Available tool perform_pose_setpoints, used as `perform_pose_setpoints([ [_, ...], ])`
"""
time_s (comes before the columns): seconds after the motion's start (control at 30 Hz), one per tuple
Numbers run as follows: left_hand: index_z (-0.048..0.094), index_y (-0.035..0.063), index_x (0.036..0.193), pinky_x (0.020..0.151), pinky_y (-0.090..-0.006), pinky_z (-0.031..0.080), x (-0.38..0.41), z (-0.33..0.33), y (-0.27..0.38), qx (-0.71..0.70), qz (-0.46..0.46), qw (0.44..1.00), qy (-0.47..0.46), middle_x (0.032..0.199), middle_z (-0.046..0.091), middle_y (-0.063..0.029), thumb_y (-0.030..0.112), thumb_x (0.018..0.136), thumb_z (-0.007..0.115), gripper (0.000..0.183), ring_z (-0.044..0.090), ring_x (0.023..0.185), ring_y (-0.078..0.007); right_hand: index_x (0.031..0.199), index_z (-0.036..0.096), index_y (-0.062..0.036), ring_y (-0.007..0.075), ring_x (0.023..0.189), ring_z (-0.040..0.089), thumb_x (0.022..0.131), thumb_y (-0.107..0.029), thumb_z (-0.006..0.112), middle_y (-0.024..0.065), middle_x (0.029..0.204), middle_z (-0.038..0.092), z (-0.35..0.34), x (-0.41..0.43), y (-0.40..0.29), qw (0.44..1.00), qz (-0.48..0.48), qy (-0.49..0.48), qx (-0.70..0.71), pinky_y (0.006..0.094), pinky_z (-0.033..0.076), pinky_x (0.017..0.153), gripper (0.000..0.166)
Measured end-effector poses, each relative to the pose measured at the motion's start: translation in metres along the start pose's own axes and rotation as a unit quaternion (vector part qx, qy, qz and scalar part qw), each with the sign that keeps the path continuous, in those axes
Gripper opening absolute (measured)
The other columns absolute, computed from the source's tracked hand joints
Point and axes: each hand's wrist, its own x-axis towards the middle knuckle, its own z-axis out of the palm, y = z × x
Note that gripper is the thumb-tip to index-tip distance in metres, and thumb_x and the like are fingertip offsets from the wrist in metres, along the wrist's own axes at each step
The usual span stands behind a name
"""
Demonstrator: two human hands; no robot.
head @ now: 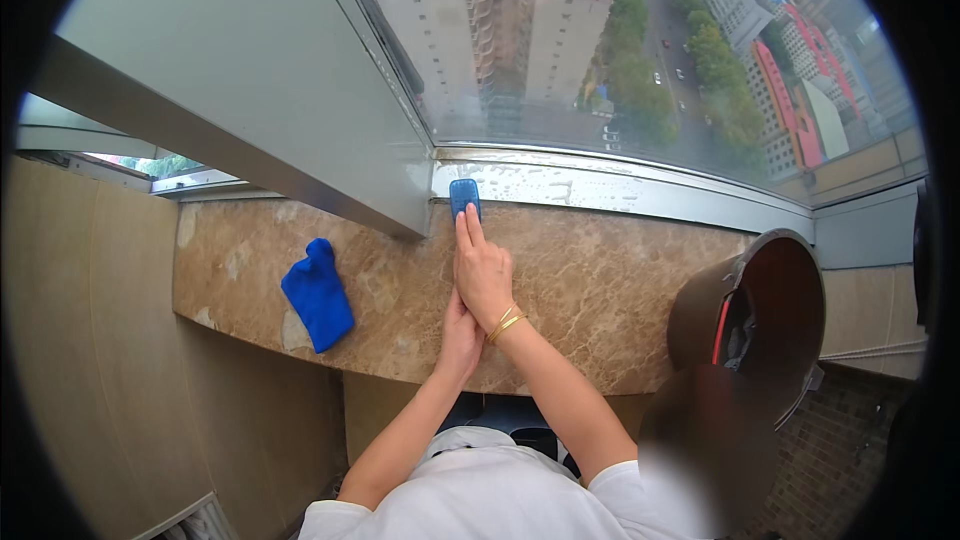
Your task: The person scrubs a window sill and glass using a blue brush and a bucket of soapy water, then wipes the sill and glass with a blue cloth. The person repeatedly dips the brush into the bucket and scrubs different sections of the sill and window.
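A small blue translucent plastic block [464, 193] with rounded corners stands against the wet white window frame [540, 180], near its left corner. Two outstretched fingers of my right hand [484, 266] rest on the block's near end; its thumb is hidden. Gold bracelets [507, 324] circle the right wrist. My left hand [459, 337] lies against the underside of the right hand and wrist, its fingers mostly covered, so its hold cannot be made out. Left of the hands, a folded bright blue cloth [318, 300] lies on the brown marbled sill [585, 277].
At the right stands a brown open-topped cylinder [694, 315], partly blurred, with a red edge inside. A thick pale post [300, 90] rises left of the window pane [540, 52]. Water drops bead on the frame. Outside, far below, are a road and buildings.
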Motion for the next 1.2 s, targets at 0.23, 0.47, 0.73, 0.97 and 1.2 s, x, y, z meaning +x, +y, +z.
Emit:
perform_pose_setpoints([
  [0.23, 0.025, 0.0054, 0.132, 0.091, -0.0286, 0.039, 0.022, 0.008, -0.007, 0.024, -0.028, 0.998, -0.059, 0.128, 0.036, -0.0084, -0.001, 0.087, 0.037, 0.047, 0.041, 0.114, -0.0159, 0.115, 0.048, 0.0002, 0.0181, 0.058, 0.059, 0.07, -0.006, 0.051, 0.0122, 0.128, 0.042, -0.011, 0.019, 0.027, 0.997, 0.029, 0.053, 0.041, 0.0272, 0.046, 0.054, 0.045],
  [0.47, 0.016, 0.0, 0.135, 0.103, -0.0329, 0.019, 0.009, -0.006, -0.007, 0.387, 0.127, 0.911, -0.065, 0.138, 0.023, -0.0122, 0.007, 0.087, 0.038, 0.052, 0.024, 0.127, -0.0224, 0.114, 0.05, -0.0031, 0.0227, 0.063, 0.061, 0.075, -0.01, 0.049, 0.0104, 0.128, 0.042, -0.02, 0.013, 0.045, 0.998, 0.03, 0.027, 0.049, 0.0334, 0.049, 0.057, 0.04],
  [0.73, 0.029, -0.0043, 0.129, 0.104, -0.0386, 0.016, 0.084, 0.037, 0.031, 0.686, 0.262, 0.66, -0.159, 0.136, 0.024, -0.0203, 0.036, 0.089, 0.036, 0.057, 0.019, 0.129, -0.0308, 0.123, 0.041, -0.0028, 0.0298, 0.076, 0.054, 0.076, -0.01, 0.05, 0.0158, 0.12, 0.045, -0.02, 0.002, 0.052, 0.978, 0.068, 0.042, 0.191, 0.0361, 0.045, 0.068, 0.048],
  [0.97, 0.035, -0.0043, 0.126, 0.102, -0.0473, 0.017, 0.066, 0.02, 0.009, 0.731, 0.257, 0.599, -0.202, 0.136, 0.025, -0.0198, 0.036, 0.088, 0.037, 0.055, 0.022, 0.128, -0.0312, 0.128, 0.035, -0.0063, 0.0308, 0.081, 0.053, 0.078, -0.008, 0.05, 0.0166, 0.099, 0.045, -0.032, -0.053, 0.044, 0.985, 0.132, 0.039, 0.103, 0.039, 0.047, 0.067, 0.052],
  [1.2, 0.042, -0.0026, 0.121, 0.101, -0.0471, 0.021, 0.097, 0.035, 0.014, 0.718, 0.328, 0.569, -0.23, 0.133, 0.032, -0.0164, 0.022, 0.084, 0.036, 0.044, 0.026, 0.126, -0.0273, 0.128, 0.036, -0.0128, 0.0283, 0.068, 0.056, 0.083, -0.01, 0.044, 0.0131, 0.077, 0.045, -0.036, -0.032, 0.054, 0.985, 0.174, 0.005, 0.004, 0.0361, 0.048, 0.057, 0.046],
])
